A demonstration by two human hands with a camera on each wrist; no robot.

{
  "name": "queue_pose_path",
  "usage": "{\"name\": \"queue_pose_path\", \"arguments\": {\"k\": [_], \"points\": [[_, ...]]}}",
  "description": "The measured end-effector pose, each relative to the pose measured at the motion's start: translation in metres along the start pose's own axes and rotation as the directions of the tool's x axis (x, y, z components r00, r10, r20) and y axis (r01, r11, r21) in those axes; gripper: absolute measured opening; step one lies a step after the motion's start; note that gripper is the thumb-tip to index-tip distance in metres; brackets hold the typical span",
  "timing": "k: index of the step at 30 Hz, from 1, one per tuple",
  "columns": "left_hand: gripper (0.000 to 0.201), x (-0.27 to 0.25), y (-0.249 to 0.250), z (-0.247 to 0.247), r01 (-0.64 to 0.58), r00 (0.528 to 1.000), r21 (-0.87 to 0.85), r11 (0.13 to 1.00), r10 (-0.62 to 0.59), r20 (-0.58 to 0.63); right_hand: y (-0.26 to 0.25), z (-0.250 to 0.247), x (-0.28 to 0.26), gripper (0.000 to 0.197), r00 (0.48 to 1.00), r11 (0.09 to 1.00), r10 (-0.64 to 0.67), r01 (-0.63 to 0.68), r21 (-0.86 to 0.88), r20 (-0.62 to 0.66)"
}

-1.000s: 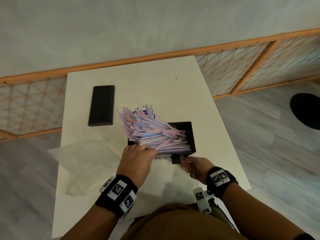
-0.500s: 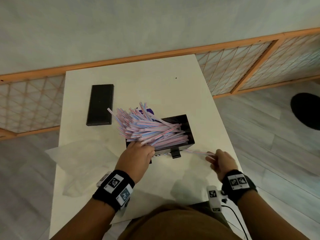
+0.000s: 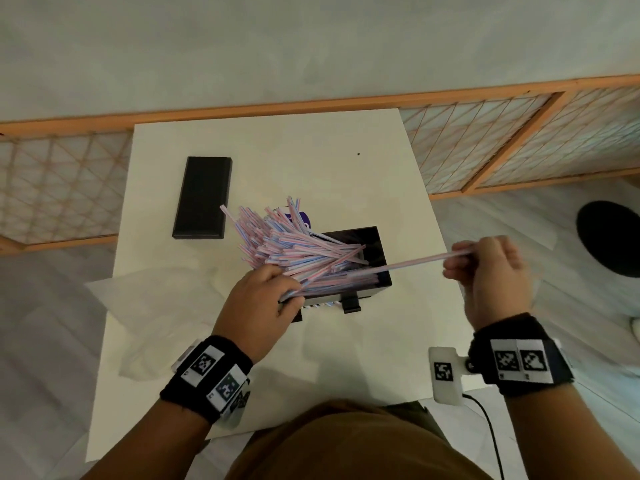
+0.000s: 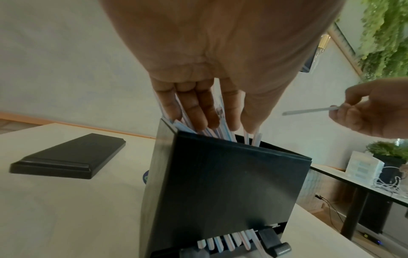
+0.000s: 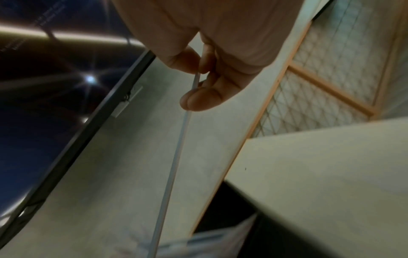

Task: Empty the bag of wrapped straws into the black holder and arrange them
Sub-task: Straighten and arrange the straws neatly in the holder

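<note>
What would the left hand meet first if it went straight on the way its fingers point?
The straws: the left hand has its fingers touching them. Past them, probably the holder, though depth is unclear.

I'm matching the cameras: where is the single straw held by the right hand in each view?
Head: single straw right of centre, slanting from the right hand toward the black holder.
Left wrist: straw at far right, mid-height.
Right wrist: straw in the centre, running downward.
Shared landmark: the right hand pinching it.
</note>
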State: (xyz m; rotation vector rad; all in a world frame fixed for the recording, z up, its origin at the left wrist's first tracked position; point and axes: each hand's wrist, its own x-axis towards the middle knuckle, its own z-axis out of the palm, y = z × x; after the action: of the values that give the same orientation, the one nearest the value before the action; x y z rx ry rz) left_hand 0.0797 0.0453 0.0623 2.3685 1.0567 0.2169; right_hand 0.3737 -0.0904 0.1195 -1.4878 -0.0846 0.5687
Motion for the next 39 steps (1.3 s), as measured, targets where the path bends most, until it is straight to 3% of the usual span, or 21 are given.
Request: {"name": "queue_pose_path", "arguments": {"k": [2,6,9,14,17,19,20,21,22,24,26,28,30,32,35,39], "points": [[0.009,-0.005,-0.002,-0.002,0.032,0.998,-0.045,0.998,-0.034,-0.046,0.019,0.022,-0.006,0.009,0.994,0.996,0.085,-0.083,-0.027,0.066],[0.033,-0.012,-0.004,0.0,0.104,0.989,-0.099,0.99,-0.114,-0.096,0.057,0.053,-0.021,0.011,0.94,0.947,0.256,-0.197,-0.254,0.225],[0.033,-0.019,-0.007,0.002,0.112,0.987,-0.107,0.988,-0.123,-0.103,0.069,0.053,-0.019,0.033,0.927,0.803,0.226,-0.004,-0.595,0.299],[0.022,-0.024,-0.013,0.006,0.087,0.985,-0.119,0.989,-0.103,-0.139,0.062,0.041,-0.017,0.037,0.879,0.705,0.239,0.135,-0.696,0.413],[0.013,-0.024,-0.014,0.01,0.032,0.99,-0.063,0.998,-0.04,-0.135,0.061,0.041,-0.029,0.028,0.78,0.607,0.202,0.375,-0.701,0.592],[0.017,-0.023,-0.014,0.012,0.001,0.993,-0.02,1.0,-0.003,-0.119,0.062,0.045,-0.038,0.008,0.712,0.516,0.007,0.599,-0.613,0.702],[0.019,-0.021,-0.013,0.012,-0.011,0.993,-0.01,1.0,0.01,-0.116,0.064,0.049,-0.038,0.006,0.647,0.441,-0.083,0.706,-0.555,0.758],[0.02,-0.02,-0.011,0.012,-0.017,0.993,-0.012,1.0,0.015,-0.121,0.065,0.052,-0.036,0.019,0.572,0.356,-0.121,0.788,-0.503,0.811],[0.02,-0.018,-0.009,0.012,-0.013,0.992,-0.027,1.0,0.009,-0.13,0.066,0.056,-0.033,0.029,0.499,0.278,-0.096,0.844,-0.459,0.861],[0.029,-0.014,-0.006,0.011,0.037,0.991,-0.076,0.996,-0.046,-0.128,0.068,0.066,-0.027,0.037,0.442,0.122,0.077,0.886,-0.448,0.894],[0.039,-0.008,-0.002,0.013,0.1,0.989,-0.09,0.991,-0.109,-0.095,0.072,0.078,-0.024,0.039,0.425,-0.004,0.279,0.897,-0.441,0.861],[0.042,-0.003,0.001,0.017,0.144,0.987,-0.057,0.988,-0.148,-0.062,0.074,0.088,-0.024,0.046,0.405,0.007,0.411,0.895,-0.447,0.817],[0.04,0.002,0.003,0.021,0.175,0.982,-0.036,0.984,-0.177,-0.062,0.077,0.097,-0.022,0.052,0.372,0.05,0.457,0.896,-0.441,0.808],[0.037,0.005,0.004,0.021,0.198,0.977,-0.058,0.978,-0.202,-0.073,0.083,0.105,-0.018,0.063,0.362,0.025,0.487,0.904,-0.427,0.795],[0.038,0.007,0.005,0.019,0.21,0.974,-0.091,0.973,-0.217,-0.069,0.088,0.117,-0.015,0.081,0.407,-0.046,0.558,0.885,-0.463,0.723],[0.037,0.006,0.013,0.018,0.141,0.98,0.109,0.984,-0.123,-0.158,0.088,0.138,-0.015,0.046,0.454,-0.174,0.662,0.867,-0.467,0.596]]}}
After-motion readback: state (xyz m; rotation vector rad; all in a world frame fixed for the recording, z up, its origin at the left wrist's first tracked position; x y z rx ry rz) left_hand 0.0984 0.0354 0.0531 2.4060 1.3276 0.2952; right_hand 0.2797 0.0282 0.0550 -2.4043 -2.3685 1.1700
